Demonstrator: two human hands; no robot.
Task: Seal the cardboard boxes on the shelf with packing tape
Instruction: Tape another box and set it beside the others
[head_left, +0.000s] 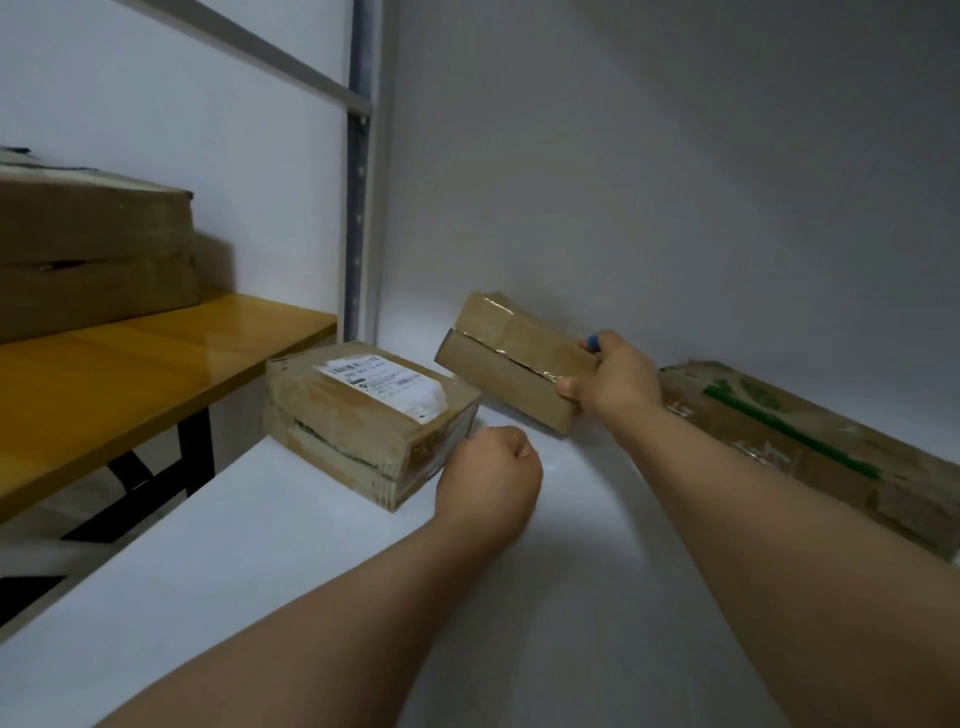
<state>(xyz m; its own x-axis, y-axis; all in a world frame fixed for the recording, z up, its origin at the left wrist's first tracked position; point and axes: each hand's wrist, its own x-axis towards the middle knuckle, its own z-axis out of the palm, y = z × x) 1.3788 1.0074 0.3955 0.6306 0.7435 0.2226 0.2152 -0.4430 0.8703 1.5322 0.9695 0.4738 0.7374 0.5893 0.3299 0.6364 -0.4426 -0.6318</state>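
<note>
gripping small brown cardboard box (511, 358) in right hand (615, 379) over white shelf (311, 571), holding left hand (488, 478) as empty fist beside labelled cardboard box (363, 421).

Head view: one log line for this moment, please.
right hand: grips small box, tilted over shelf | left hand: fisted beside labelled box, holding nothing visible | long box: lying at right

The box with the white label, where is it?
In the head view, the labelled box lies left of centre on the white shelf, beside the left hand and left of the small box the right hand holds.
</note>
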